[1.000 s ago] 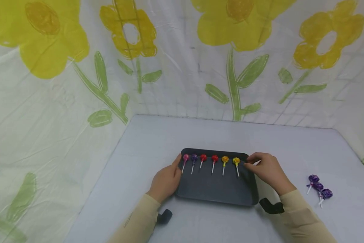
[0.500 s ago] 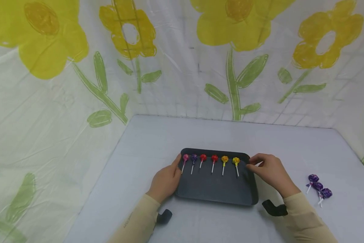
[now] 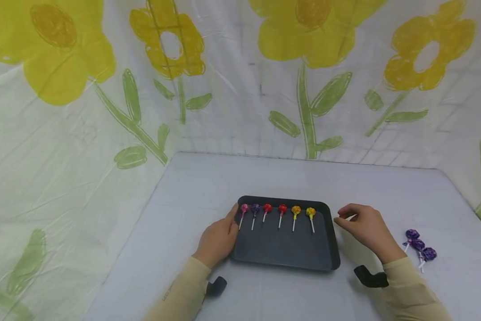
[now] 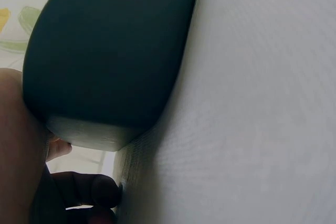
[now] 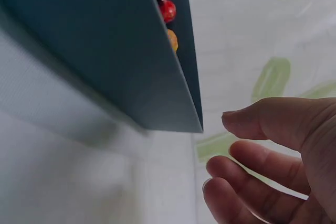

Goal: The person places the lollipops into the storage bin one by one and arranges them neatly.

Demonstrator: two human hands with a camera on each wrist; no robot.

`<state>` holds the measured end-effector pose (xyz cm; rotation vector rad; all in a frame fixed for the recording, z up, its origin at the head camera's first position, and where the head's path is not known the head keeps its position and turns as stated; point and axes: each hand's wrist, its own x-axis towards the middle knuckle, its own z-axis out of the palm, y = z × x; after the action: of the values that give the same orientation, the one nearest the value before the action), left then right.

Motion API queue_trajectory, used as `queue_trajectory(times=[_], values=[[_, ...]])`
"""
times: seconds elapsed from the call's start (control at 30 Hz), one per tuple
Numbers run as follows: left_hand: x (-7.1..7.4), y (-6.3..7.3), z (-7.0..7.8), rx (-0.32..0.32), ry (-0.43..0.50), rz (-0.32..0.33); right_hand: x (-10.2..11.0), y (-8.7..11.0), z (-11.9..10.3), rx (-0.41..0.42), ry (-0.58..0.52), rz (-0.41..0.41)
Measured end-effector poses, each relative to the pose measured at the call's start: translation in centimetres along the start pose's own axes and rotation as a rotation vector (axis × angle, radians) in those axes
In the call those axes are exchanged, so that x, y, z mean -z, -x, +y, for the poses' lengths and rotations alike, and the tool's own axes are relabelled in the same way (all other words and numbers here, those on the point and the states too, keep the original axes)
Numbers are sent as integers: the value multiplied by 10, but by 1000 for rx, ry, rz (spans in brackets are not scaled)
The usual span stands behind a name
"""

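A dark grey rectangular tray [image 3: 284, 249] sits on the table, with a row of several wrapped lollipops along its far side. From left to right they run pink [image 3: 244, 208], purple [image 3: 255, 208], two red ones [image 3: 282, 208], orange-yellow [image 3: 296, 209] and yellow [image 3: 310, 211], sticks toward the near side. My left hand [image 3: 217, 238] grips the tray's left edge, thumb along the rim; in the left wrist view its fingertips [image 4: 105, 190] show past the tray's corner. My right hand [image 3: 366, 227] hovers off the tray's right edge, fingers loosely bent, nothing between thumb and fingers.
Three purple-wrapped lollipops [image 3: 418, 244] lie in a cluster on the white table [image 3: 208, 178], right of my right hand. A white curtain with yellow flowers [image 3: 304, 111] hangs behind and beside the table. Dark camera mounts [image 3: 371, 277] stick out from both wrists.
My right hand has let go of the tray's upper right corner and moved away to the right. The left hand, tray and lollipops stay put.
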<state>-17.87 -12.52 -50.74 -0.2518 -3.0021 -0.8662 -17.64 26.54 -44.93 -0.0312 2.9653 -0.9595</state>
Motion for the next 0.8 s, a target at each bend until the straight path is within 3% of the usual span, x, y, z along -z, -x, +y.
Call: queue_trajectory(times=[0.8], values=[[-3,-3,-4,2,-6,-1,14,8,35,2,15,67]])
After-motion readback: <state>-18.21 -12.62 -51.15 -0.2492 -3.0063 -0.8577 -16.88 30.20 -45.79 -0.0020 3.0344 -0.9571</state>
